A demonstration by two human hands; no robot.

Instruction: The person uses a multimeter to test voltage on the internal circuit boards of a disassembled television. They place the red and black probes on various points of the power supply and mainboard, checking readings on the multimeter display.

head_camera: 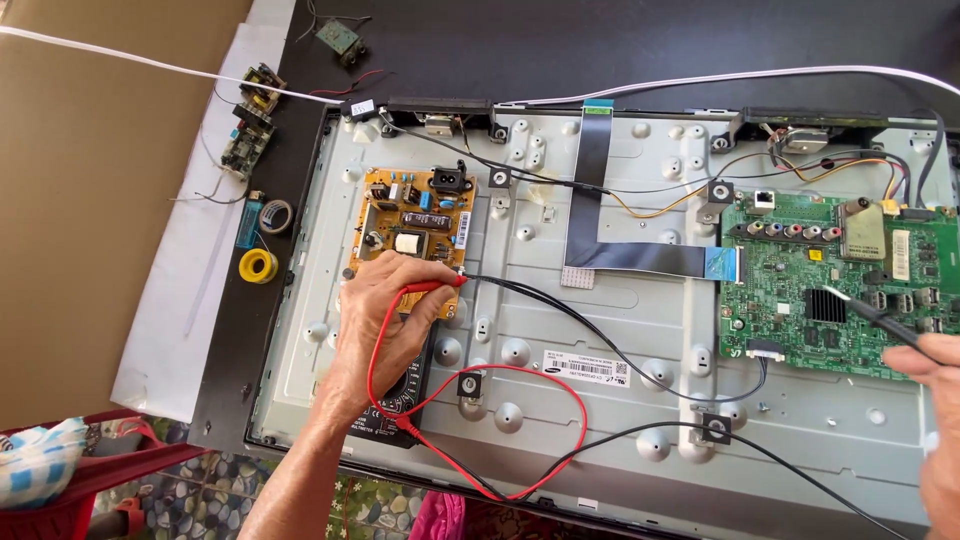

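Your left hand (385, 300) pinched the red probe (432, 287) at the yellow power board (415, 235); your right hand (935, 365) gripped the black probe (868, 313) over the green main board (840, 290). A slip risked shorting neighbouring pins.

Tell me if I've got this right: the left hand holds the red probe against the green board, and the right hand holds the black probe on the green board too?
Not quite. In the head view, the left hand holds the red probe at the edge of the orange board, not the green one. The right hand does hold the black probe on the green board.

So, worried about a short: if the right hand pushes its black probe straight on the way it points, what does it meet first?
Probably the black finned heatsink on the green main circuit board; the right hand aims the black probe there, though depth is unclear.
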